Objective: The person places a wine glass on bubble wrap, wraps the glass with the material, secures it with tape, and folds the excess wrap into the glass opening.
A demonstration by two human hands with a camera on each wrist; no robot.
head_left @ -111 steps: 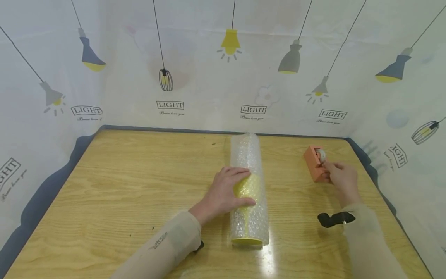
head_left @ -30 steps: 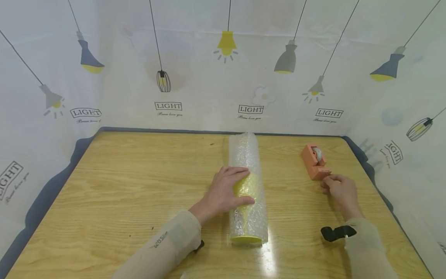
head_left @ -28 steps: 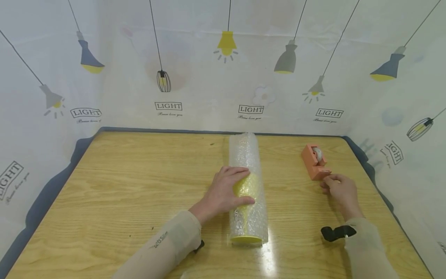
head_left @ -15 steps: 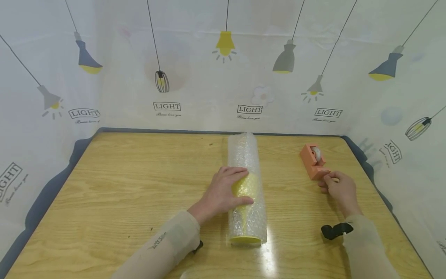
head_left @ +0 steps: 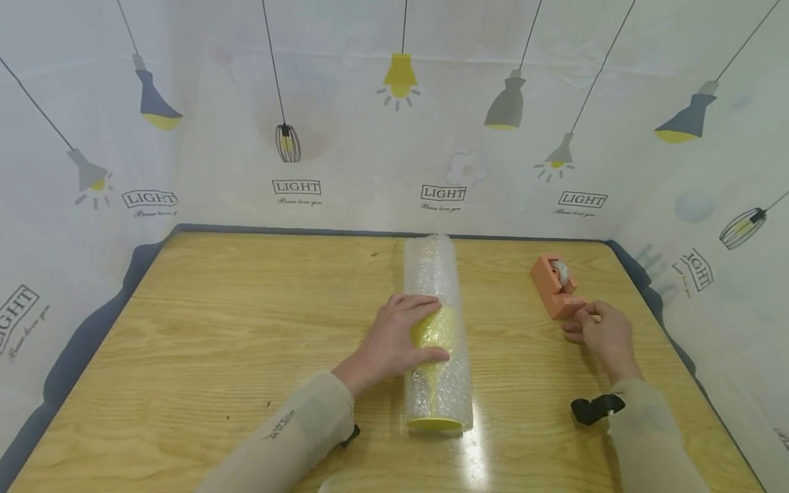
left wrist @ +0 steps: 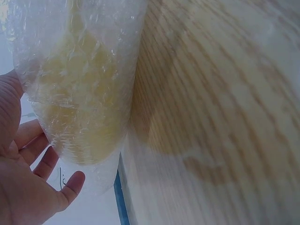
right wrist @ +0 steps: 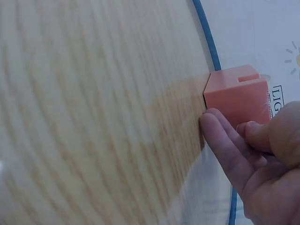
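A yellow goblet (head_left: 436, 329) lies on its side inside a roll of clear bubble wrap (head_left: 430, 267), its round foot toward the near end. My left hand (head_left: 388, 339) rests over the wrap from the left, fingers and thumb spread across it; in the left wrist view the little finger sticks out loose. An orange tape dispenser (head_left: 548, 291) carrying a tape roll (head_left: 560, 272) stands to the right. At its front cutting edge my right hand (head_left: 605, 335) pinches the tape end between thumb and forefinger, the tape itself barely visible. Its other fingers sit beside the dispenser's near side.
Both things are on a wooden table (head_left: 246, 308) with a dark blue edge. A pale curtain (head_left: 345, 103) printed with lamps closes off the back and sides. Some clear material (head_left: 327, 485) shows at the bottom edge.
Since the earliest frame my right hand has moved from the tape roll down to the dispenser's front edge; lately it shifts only slightly. The left hand and the wrapped goblet keep their place.
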